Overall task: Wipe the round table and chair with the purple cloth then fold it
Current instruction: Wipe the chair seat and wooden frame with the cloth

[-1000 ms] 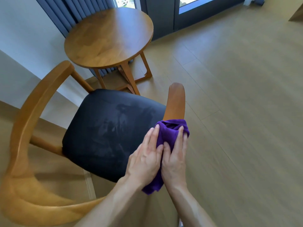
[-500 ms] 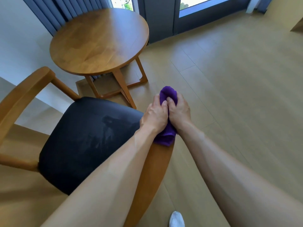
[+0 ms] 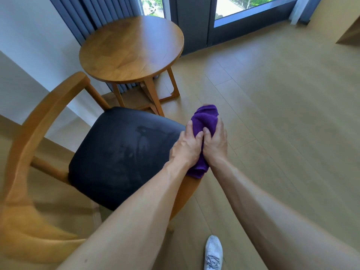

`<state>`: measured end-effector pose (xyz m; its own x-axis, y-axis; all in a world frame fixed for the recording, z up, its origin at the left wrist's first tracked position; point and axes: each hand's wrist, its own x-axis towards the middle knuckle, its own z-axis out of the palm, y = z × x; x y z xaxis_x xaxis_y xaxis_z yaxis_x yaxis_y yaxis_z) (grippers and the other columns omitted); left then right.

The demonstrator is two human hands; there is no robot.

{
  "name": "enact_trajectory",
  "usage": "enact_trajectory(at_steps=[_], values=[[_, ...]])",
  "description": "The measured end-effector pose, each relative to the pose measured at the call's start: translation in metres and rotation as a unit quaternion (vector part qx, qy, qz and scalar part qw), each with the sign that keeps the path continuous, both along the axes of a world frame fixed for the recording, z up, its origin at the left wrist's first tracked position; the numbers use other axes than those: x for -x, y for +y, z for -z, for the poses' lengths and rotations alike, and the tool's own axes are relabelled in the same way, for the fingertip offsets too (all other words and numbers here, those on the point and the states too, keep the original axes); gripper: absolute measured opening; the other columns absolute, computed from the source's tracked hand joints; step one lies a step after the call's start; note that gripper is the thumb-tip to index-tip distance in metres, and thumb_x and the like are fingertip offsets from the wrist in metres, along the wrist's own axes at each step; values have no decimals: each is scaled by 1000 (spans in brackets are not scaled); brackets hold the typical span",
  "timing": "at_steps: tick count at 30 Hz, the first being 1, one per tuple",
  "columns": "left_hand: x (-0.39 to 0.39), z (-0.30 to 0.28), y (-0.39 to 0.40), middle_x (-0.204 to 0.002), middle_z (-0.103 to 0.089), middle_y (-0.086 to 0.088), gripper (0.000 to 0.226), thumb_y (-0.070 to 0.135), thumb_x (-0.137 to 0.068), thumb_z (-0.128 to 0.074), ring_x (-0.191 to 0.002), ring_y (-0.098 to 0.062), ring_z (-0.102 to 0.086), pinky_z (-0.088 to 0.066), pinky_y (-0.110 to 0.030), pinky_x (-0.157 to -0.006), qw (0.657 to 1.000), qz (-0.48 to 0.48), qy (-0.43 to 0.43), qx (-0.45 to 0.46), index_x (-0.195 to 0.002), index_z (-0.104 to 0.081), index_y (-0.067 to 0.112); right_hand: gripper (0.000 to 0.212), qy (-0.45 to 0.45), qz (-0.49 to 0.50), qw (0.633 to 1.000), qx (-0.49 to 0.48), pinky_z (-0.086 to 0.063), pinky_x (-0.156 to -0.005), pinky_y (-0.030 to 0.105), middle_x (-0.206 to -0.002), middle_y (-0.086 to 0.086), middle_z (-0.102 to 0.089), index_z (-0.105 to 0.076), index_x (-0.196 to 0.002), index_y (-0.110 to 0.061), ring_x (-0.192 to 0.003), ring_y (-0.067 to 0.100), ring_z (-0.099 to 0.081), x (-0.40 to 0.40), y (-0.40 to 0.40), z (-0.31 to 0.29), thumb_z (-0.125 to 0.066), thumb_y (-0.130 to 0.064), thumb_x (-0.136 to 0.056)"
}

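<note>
A purple cloth [image 3: 205, 117] is wrapped over the front end of the wooden chair's right armrest. My left hand [image 3: 186, 148] and my right hand [image 3: 215, 143] both clasp the cloth, side by side, thumbs meeting on top. The chair has a black padded seat [image 3: 120, 152] with damp streaks and a curved wooden back and left arm [image 3: 39, 121]. Most of the right armrest is hidden under my hands and forearms. The round wooden table [image 3: 132, 49] stands just beyond the chair.
Dark pleated curtains [image 3: 93, 14] and a glass door [image 3: 243, 8] stand behind the table. A white wall runs along the left. Light wood flooring [image 3: 282, 114] spreads to the right. My white shoe [image 3: 213, 252] shows at the bottom.
Both hands slid the cloth forward along the right armrest, from its middle to its front end. The view shifted so the table and chair sit further right.
</note>
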<state>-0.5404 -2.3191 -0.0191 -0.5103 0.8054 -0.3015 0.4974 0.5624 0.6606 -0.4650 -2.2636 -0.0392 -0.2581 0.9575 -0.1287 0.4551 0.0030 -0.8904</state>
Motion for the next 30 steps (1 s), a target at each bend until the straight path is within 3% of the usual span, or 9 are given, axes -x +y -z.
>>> enact_trajectory(at_steps=[2,6,9,14,20,26,30], values=[[-6,-3,-28,-133,-52,-11,53,51,-104,-27,-113,-34,-59,-49,-52,-95,1000,15,15,13,-153,-17,34,61,3,16,1000,-9,-21,-93,10,-152,17,-35,-22,-155,-13,-139,28,-34,-7,-30,0,-49,-19,-101],[-12,-11,-80,-137,-49,-7,54,53,-104,-24,-114,-32,-59,-47,-48,-95,998,34,40,38,-154,-15,35,62,-10,48,999,-11,-22,-110,27,-156,18,-28,-21,-156,-14,-145,28,-25,-12,-87,-2,-49,-19,-101],[-14,-14,-117,-139,-48,-4,56,54,-104,-25,-119,-31,-57,-45,-46,-96,994,55,72,59,-155,-14,36,62,-28,65,997,-19,-26,-114,35,-155,21,-28,-24,-155,-12,-144,33,-27,-13,-128,-3,-51,-19,-100],[-4,-14,-176,-137,-49,-1,56,53,-104,-26,-122,-27,-55,-45,-45,-97,988,95,87,80,-156,-10,41,63,-101,50,992,-53,-44,-100,43,-140,21,-39,-37,-148,-10,-125,39,-47,-22,-185,2,-62,-31,-93],[16,-17,-240,-140,-51,4,57,52,-104,-28,-122,-22,-53,-40,-42,-100,957,168,202,124,-157,-9,42,56,-141,-68,987,-46,-51,-86,37,-128,7,-38,-44,-138,-25,-110,28,-54,-50,-226,-14,-62,-46,-89],[24,-34,-264,-132,-46,1,51,47,-101,-44,-120,-21,-51,-38,-38,-103,937,138,297,121,-149,-31,39,49,-228,-169,955,-88,-50,-84,33,-112,3,-42,-50,-128,-28,-101,21,-55,-54,-230,-42,-63,-50,-87],[5,-32,-266,-92,-57,-2,41,18,-74,-79,-84,-23,-58,-50,-37,-81,906,136,400,-14,-111,-62,21,38,-245,-227,925,-182,-52,-83,36,-106,4,-51,-63,-113,-20,-97,24,-54,-52,-220,-44,-72,-40,-82]])
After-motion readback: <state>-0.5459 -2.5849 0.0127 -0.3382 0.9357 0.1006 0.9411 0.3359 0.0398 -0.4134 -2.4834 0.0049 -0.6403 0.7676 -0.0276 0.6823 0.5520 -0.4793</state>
